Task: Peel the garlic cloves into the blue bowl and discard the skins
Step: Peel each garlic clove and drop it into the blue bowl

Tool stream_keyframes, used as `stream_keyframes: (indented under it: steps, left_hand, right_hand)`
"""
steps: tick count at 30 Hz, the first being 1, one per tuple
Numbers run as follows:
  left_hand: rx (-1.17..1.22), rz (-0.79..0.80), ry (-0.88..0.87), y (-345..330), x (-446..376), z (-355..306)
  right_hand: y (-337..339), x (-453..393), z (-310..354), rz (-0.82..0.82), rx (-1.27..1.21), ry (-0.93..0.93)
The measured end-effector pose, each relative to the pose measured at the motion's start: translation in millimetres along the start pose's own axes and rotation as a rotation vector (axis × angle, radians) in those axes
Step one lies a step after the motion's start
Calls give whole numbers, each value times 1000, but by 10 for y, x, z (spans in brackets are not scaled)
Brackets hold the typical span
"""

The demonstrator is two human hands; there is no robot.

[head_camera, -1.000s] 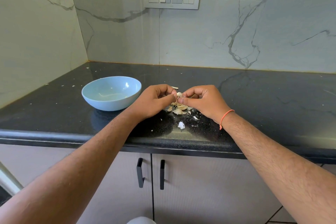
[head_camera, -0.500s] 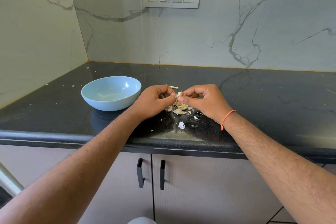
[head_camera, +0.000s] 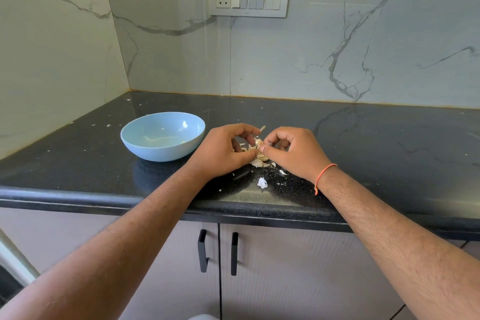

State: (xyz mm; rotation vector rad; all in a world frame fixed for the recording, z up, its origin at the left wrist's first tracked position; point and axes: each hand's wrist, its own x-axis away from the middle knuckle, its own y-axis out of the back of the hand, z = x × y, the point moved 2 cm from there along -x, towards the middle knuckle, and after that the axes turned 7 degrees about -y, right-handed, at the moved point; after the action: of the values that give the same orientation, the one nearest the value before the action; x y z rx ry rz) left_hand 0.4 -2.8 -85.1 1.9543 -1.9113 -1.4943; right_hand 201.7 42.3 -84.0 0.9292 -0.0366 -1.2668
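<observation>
The fingers of my left hand and right hand pinch one garlic clove between them, above the loose skins on the bench. The blue bowl stands just beside my left hand.

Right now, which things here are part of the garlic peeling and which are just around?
Part of the job: garlic clove, left hand, right hand, blue bowl, loose skins.

Just around: switch panel, cabinet handles, black countertop.
</observation>
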Motion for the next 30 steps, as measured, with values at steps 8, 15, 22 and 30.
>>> stream_keyframes:
  steps: [8,15,22,30]
  left_hand:
    - [28,-60,-29,12,6,-3]
    - [40,-77,19,23,-9,62]
    - [26,-56,96,29,9,12]
    - [82,-43,126,37,-12,49]
  right_hand:
    - [2,26,49,-22,68,60]
    - [29,16,39,-57,-4,45]
    - [23,26,56,-76,13,79]
    - [10,18,66,-26,-24,56]
